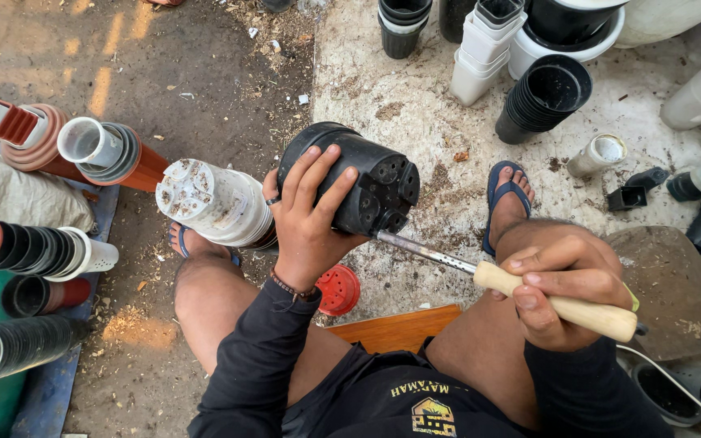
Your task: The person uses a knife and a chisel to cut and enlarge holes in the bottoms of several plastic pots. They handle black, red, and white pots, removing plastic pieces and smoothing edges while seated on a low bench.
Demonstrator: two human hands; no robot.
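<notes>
While the person sits low on the ground with knees apart, the head camera looks straight down at both hands. The left hand (pixel 308 217) is wrapped around a black pot (pixel 350 180), fingers spread over its side, holding it tipped on its side above the floor. The pot's long axis runs left to right, mouth to the left, holed base facing right. The right hand (pixel 565 280) lies right of the pot and lower, closed in a full grip on the pale wooden handle of a rod tool (pixel 496 276). The tool's metal shaft slants up and left from that hand, and its tip meets the pot's base at the lower edge. So the left hand is on the pot, the right one well apart, joined only by the shaft.

Just left of the pot, touching or nearly so, lies a white pot stack (pixel 214 201) on its side. Below the pot sits a small red saucer (pixel 337 289). Right of the pot, beyond a sandalled foot (pixel 506 199), the pale concrete is mostly bare. Above and right of the pot stands a black stack (pixel 544 97).
</notes>
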